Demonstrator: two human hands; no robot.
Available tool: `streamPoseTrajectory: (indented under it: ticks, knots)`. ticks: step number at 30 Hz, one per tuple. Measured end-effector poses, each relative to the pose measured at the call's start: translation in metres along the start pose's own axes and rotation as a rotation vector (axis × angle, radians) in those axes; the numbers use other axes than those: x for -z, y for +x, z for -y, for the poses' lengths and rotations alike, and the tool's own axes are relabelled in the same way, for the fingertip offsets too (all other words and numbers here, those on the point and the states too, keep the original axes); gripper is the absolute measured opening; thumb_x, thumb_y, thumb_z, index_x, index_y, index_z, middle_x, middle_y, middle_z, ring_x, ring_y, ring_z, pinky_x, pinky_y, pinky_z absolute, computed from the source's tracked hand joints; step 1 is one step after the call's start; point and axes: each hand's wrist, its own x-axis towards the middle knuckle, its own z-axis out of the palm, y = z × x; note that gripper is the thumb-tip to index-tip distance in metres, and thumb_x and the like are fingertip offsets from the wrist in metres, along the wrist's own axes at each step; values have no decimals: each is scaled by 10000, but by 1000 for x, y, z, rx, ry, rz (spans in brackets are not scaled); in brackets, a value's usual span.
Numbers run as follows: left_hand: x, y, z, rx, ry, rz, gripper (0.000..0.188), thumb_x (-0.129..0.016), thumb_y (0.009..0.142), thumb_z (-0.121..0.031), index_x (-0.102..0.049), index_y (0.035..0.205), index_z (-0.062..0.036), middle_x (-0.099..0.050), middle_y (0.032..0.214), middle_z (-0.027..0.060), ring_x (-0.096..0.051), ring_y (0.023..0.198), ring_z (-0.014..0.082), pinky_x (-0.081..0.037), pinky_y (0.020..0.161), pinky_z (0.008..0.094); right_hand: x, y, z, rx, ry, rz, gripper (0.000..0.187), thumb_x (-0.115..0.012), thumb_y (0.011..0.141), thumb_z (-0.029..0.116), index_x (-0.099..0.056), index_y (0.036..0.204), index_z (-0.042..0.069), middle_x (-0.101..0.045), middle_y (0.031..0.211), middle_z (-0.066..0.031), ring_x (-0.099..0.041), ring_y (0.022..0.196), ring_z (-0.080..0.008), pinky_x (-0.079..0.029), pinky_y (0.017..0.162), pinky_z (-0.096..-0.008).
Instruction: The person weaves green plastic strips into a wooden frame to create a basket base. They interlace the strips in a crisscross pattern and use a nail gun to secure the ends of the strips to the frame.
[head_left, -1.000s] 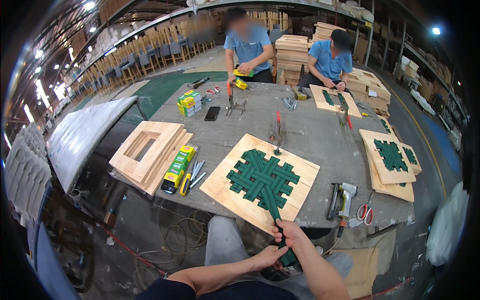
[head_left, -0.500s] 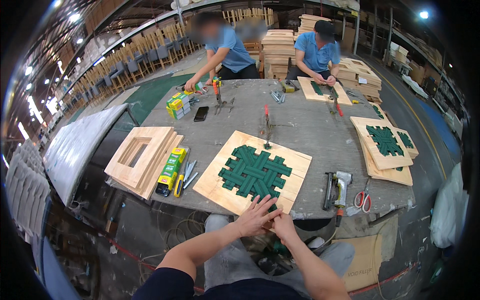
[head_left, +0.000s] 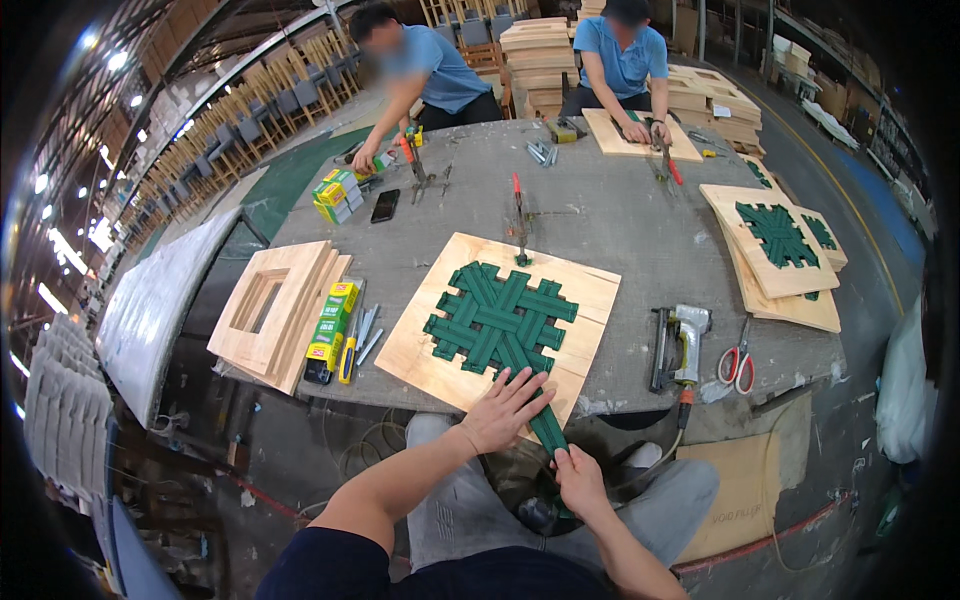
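Note:
A square wooden panel lies at the table's near edge with green webbing woven across its middle. From the weave, one green strap runs toward me past the panel's near edge. My left hand lies flat, fingers spread, on the near part of the panel and against the strap. Below the edge, my right hand pinches the strap's loose end, and the strap looks stretched straight between weave and fingers. A red-handled toggle clamp stands at the panel's far side.
Stacked wooden frames, a yellow-green box, a yellow utility knife and metal strips lie left. Right are a staple gun, scissors and webbed panels. Two co-workers work across the table.
My right hand has moved down toward me, drawing out a length of green strap. My left hand has flattened over the panel, and the hands are now apart. The view has shifted slightly.

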Motion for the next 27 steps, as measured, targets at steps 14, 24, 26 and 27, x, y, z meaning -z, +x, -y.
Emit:
streamPoseTrajectory:
  ticks: [14, 24, 26, 27]
  knots:
    - [-6, 2, -2, -39, 1, -71, 884, -763, 715, -193, -454, 1536, -307, -321, 1662, 96, -234, 1553, 368, -141, 1245, 608, 13, -15, -20, 14, 95, 50, 390, -484, 1085, 328, -592, 852, 35, -537, 604, -77, -551, 558, -220, -438, 573, -381]
    - [-9, 1, 0, -49, 22, -67, 921, -804, 688, -233, -451, 1527, -372, -332, 1657, 75, -245, 1545, 363, -156, 1240, 607, 13, -23, -26, -43, 56, 65, 385, -504, 1076, 334, -590, 854, 31, -564, 642, -108, -573, 596, -249, -445, 599, -395]
    - [-8, 2, 0, -47, 11, -61, 917, -804, 695, -240, -448, 1529, -379, -338, 1653, 72, -261, 1538, 362, -159, 1239, 608, 12, -20, -32, -47, 9, 68, 374, -508, 1072, 326, -593, 860, 30, -585, 669, -134, -598, 630, -288, -455, 618, -413]
    - [-7, 1, 0, -42, 1, -46, 911, -801, 702, -240, -448, 1529, -380, -341, 1651, 72, -269, 1534, 362, -161, 1238, 610, 12, -18, -34, -46, -28, 73, 368, -510, 1070, 322, -596, 866, 29, -599, 686, -150, -615, 653, -318, -462, 631, -427]
